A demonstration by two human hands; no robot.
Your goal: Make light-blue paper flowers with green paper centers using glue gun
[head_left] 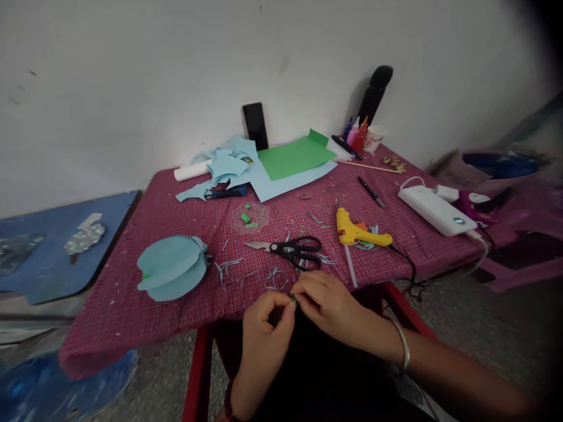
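Note:
My left hand (267,328) and my right hand (328,302) meet at the table's front edge, their fingertips pinched on a tiny green piece of paper (294,299), mostly hidden by the fingers. Just beyond them lie black-handled scissors (292,247), blades pointing left, among thin paper strips (226,268). To the left sits a round light-blue ball of folded paper (173,269) with a small green spot on its left side. Small green scraps (245,217) rest on a clear round sheet behind the scissors. A yellow glue gun (358,230) lies on the right, its cord trailing off.
Green paper (297,157) and light-blue sheets (264,187) lie at the back, below a phone (255,126) leaning on the wall. A marker (372,191), a white power unit (435,208), paint bottles (358,136) and a paper cup (375,139) occupy the right side.

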